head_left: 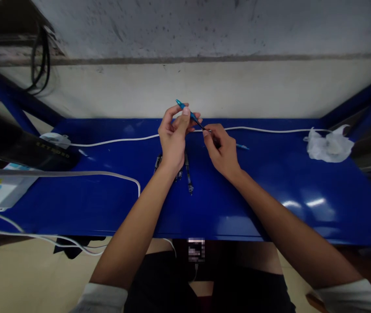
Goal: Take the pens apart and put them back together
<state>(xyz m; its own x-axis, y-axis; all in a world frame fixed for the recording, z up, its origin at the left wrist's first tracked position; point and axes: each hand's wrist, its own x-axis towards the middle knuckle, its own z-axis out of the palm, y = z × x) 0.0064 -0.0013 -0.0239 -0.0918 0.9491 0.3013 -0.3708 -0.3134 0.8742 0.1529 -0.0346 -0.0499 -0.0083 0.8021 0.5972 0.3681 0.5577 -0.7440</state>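
Note:
Above the blue shelf, my left hand [176, 134] pinches a blue pen barrel [181, 104] between thumb and fingers, its tip pointing up and left. A thin dark piece [199, 125] runs from the barrel's lower end to my right hand [222, 150], whose thumb and forefinger are closed on it. Whether it is a refill cannot be made out. Just beyond my right hand, a light blue slim piece [242, 147] lies on the shelf. Under my left wrist lie several dark pens or pen parts, partly hidden; one dark pen [188, 174] shows more fully.
The blue shelf [257, 200] stands against a wall. A white cable [113, 141] crosses its back. At the right end lies a crumpled white plastic bag [330, 145]. On the left are a black cylinder [18, 139], a white box [5, 191] and more white cables.

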